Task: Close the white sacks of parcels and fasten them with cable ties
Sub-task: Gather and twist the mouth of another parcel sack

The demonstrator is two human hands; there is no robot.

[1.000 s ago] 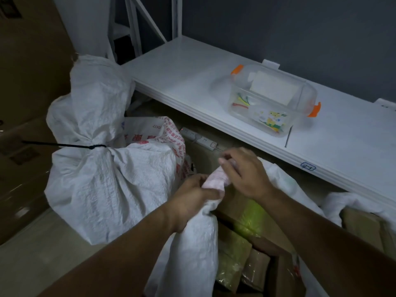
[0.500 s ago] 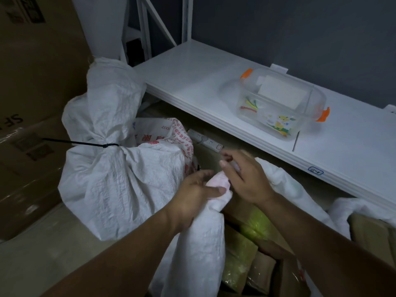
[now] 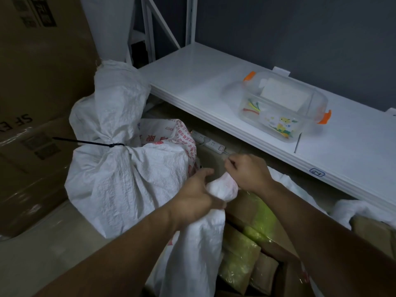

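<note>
An open white woven sack [image 3: 192, 249] stands in front of me, with brown and yellow-green parcels [image 3: 246, 249] showing inside. My left hand [image 3: 198, 196] grips a gathered fold of its rim. My right hand [image 3: 246, 172] pinches the bunched top of that fold from the right. To the left stands a second white sack [image 3: 120, 181], its neck closed with a black cable tie [image 3: 100, 144] whose tail sticks out leftward. A clear plastic box [image 3: 285, 108] with orange latches on the white shelf holds coloured cable ties.
The white shelf [image 3: 214, 93] runs along the grey wall on the right. Large cardboard boxes [image 3: 32, 93] stand on the left. A white power strip [image 3: 209, 143] lies under the shelf. Another white sack with parcels [image 3: 364, 213] is at the right edge.
Both hands have kept hold of the sack's rim. My right hand has closed more tightly over the bunched fabric, and the gathered fold sits more compact between the hands. The view has shifted slightly.
</note>
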